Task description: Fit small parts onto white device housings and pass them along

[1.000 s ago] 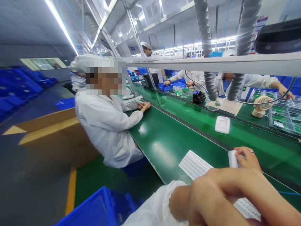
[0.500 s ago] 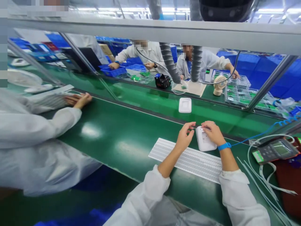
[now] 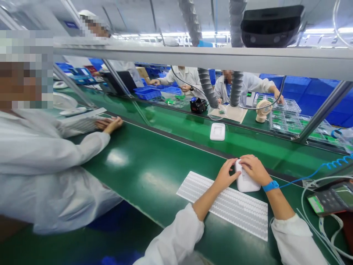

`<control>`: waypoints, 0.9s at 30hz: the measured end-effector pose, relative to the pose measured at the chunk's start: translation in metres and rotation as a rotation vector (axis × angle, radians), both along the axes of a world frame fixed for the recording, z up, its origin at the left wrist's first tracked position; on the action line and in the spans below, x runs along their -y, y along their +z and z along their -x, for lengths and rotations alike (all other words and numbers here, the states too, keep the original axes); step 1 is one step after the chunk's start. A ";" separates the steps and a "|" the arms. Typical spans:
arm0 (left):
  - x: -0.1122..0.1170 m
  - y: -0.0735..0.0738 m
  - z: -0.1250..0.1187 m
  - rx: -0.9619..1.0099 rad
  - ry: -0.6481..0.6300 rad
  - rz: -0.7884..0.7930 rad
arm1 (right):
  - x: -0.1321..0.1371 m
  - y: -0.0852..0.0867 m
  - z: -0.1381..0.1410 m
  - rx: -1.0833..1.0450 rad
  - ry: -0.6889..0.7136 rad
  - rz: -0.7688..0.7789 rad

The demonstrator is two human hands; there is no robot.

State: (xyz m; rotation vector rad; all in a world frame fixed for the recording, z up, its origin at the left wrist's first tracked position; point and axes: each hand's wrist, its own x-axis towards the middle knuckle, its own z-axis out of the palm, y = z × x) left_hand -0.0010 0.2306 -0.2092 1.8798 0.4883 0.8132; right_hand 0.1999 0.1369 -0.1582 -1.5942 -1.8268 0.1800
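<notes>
Hands (image 3: 225, 176) closer, half-curled, seemingly on casing (image 3: 248, 185)

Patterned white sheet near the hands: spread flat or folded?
Spread flat where visible: the sheet shows straight edges and wavy rows along its length, lying on the green bench.

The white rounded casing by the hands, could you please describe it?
On the green worktop, look beyond the white wavy-lined sheet. The white rounded casing is there, partly under the right hand, unlike the similar white casing farther off.
</notes>
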 end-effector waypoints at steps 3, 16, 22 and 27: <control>0.000 0.001 0.001 -0.003 0.008 -0.006 | 0.001 -0.006 0.001 0.055 -0.009 -0.017; -0.018 0.004 -0.014 0.130 0.086 0.287 | 0.003 -0.010 0.000 0.128 -0.009 -0.104; -0.046 0.040 -0.028 0.018 0.153 0.401 | 0.004 -0.010 0.000 0.095 -0.027 -0.095; -0.016 0.017 -0.015 -0.003 -0.037 -0.009 | 0.006 -0.006 0.001 0.001 -0.026 -0.157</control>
